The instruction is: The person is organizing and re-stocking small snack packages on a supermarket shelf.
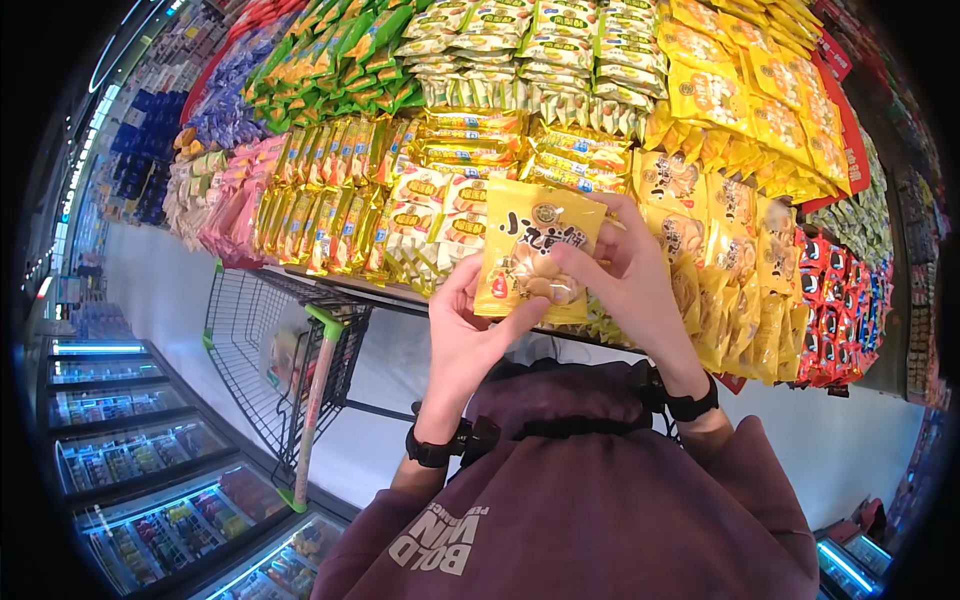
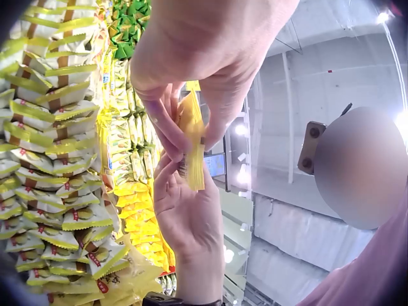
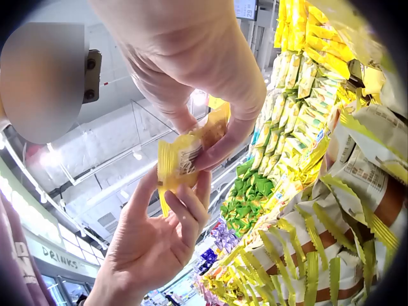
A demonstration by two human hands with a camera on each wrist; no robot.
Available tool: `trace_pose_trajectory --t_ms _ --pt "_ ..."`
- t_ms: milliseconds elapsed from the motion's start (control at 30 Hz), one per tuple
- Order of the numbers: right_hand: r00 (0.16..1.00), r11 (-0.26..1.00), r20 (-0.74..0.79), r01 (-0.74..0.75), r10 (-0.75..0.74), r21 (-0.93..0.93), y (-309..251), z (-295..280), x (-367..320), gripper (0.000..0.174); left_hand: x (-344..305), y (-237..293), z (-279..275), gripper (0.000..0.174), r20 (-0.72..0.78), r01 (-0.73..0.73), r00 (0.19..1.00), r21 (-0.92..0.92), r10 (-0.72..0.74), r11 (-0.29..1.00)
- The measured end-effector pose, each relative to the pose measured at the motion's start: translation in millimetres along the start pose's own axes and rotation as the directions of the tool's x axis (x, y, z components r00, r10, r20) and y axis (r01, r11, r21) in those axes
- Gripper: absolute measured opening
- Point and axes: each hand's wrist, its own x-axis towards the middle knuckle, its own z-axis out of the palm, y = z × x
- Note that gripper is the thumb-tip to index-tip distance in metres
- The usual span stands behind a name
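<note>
A yellow snack packet [image 1: 520,235] with dark lettering and round biscuits pictured on it is held between both hands in front of the chest. The left hand [image 1: 468,325] pinches its lower left part, thumb across the front. My right hand [image 1: 630,275] grips the right side, thumb on the printed face. Seen edge-on in the left wrist view, the packet [image 2: 193,143] sits between the left hand [image 2: 197,57] above and the right hand [image 2: 191,220] below. In the right wrist view, the packet [image 3: 178,162] shows between the right hand [image 3: 191,70] and left hand [image 3: 153,248].
Stacked snack packets fill the display beyond the hands: green ones [image 1: 340,60], gold ones [image 1: 335,190], similar yellow ones [image 1: 735,215] and red ones [image 1: 835,310]. A wire shopping cart [image 1: 265,340] with a green-ended handle stands at left. Lit freezer cases [image 1: 150,440] line the lower left.
</note>
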Motion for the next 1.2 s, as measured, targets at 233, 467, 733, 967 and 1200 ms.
trace_pose_trajectory --t_ms 233,467,733,967,1200 --pt "1.0 1.0 0.021 0.005 -0.005 -0.022 1.6 2.9 -1.6 0.058 -2.3 -1.8 -1.8 0.046 -0.013 -0.03 0.999 0.04 0.03 0.999" --pt "0.982 0.982 0.12 0.159 -0.148 -0.097 3.0 7.8 -7.1 0.053 -3.1 -6.2 -10.8 0.037 -0.024 -0.12 0.992 0.109 0.123 0.987" --pt "0.905 0.878 0.33 0.371 -0.268 -0.304 4.7 -2.2 -5.9 0.042 -2.5 -13.8 -19.2 0.035 0.023 -0.246 0.969 0.166 0.245 0.955" --pt "0.99 0.998 0.133 0.035 -0.043 0.06 3.1 10.2 -7.7 0.059 -9.1 0.4 -11.0 0.037 0.012 -0.033 0.999 0.088 0.032 0.996" --pt "0.928 0.847 -0.005 0.338 -0.373 -0.41 9.0 6.4 -6.3 0.052 -2.6 -3.6 -4.6 0.034 -0.138 -0.105 0.983 0.119 0.121 0.987"
